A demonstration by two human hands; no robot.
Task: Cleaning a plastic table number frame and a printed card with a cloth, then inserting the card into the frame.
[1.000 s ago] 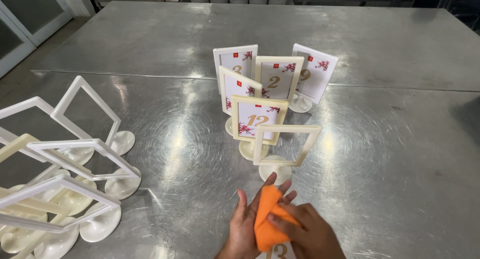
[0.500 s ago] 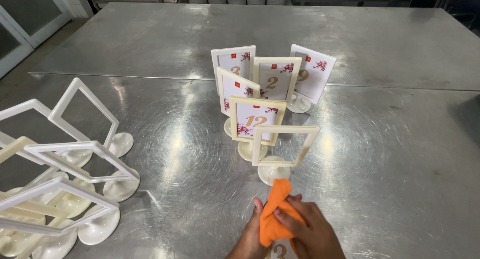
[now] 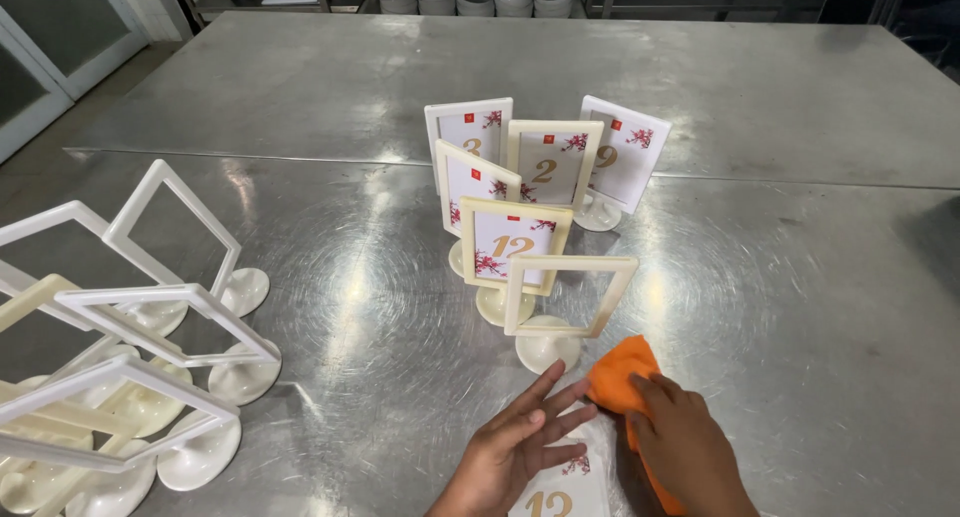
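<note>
While your right hand (image 3: 685, 447) is closed around the orange cloth (image 3: 622, 382), pressing it down on the near edge of the flat card (image 3: 560, 487), your left hand (image 3: 515, 442) lies open with fingers spread, pinning that card to the steel surface (image 3: 800, 277). By the look of it, you are in the wiping step: the card, white with a gold numeral and a red flower sprig, is held flat under both hands and the cloth sits at its upper right corner, touching your left fingertips.

Judging from this, the next move calls for steady pressure from the flat left palm so the card does not slide on the slick metal, while the cloth sweeps across its face.

Just beyond your fingertips stands an empty cream frame (image 3: 565, 297) on a round foot, close enough that a wide stroke could knock it. Behind it, further from you, the filled frames (image 3: 510, 247) stand in a tight cluster, each with a numbered card in it. Well off to your left hand's side lies a heap of empty white frames (image 3: 130, 327), tilted and overlapping, apart from everything you are touching.
</note>
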